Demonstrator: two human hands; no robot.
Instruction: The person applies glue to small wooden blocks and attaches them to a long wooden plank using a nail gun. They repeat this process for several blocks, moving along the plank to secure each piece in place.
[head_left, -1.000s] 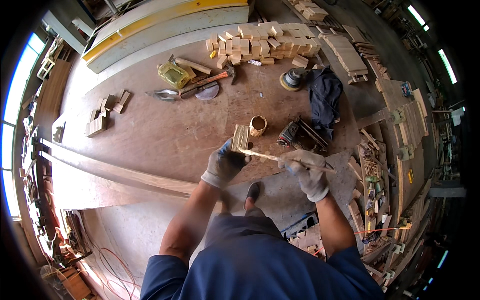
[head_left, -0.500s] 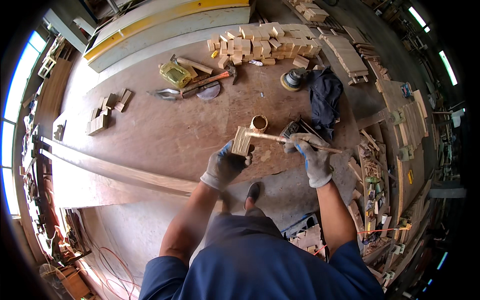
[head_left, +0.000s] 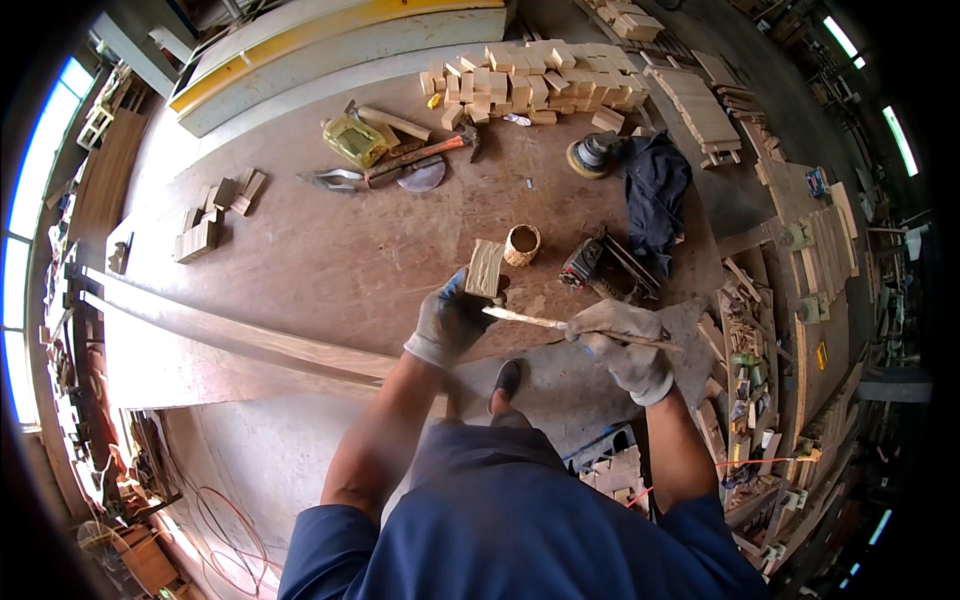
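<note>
My gloved left hand [head_left: 447, 322] grips a small wooden block [head_left: 485, 268] by its near end, its upper face streaked with a pale wet coating. A thin wooden stick [head_left: 530, 318] with a whitish, smeared tip is held in my gloved right hand [head_left: 625, 345]. The stick's tip lies just below the block's near edge, close to my left fingers. Just beyond the block stands a round, glue-crusted pot [head_left: 522, 245], open at the top. A nail gun [head_left: 590, 265] rests on the table beyond my right hand.
Stacked wooden blocks [head_left: 540, 85] line the table's far side. A hammer [head_left: 440, 148], a yellowish plastic bottle [head_left: 355, 142] and a sander [head_left: 592, 155] lie nearer, beside a dark cloth [head_left: 655, 195]. A few blocks [head_left: 205, 225] sit at left, above long boards [head_left: 250, 325].
My right hand has come down and toward me, drawing the stick off the block's top to below its near edge. The left hand keeps hold of the block, which has shifted slightly.
</note>
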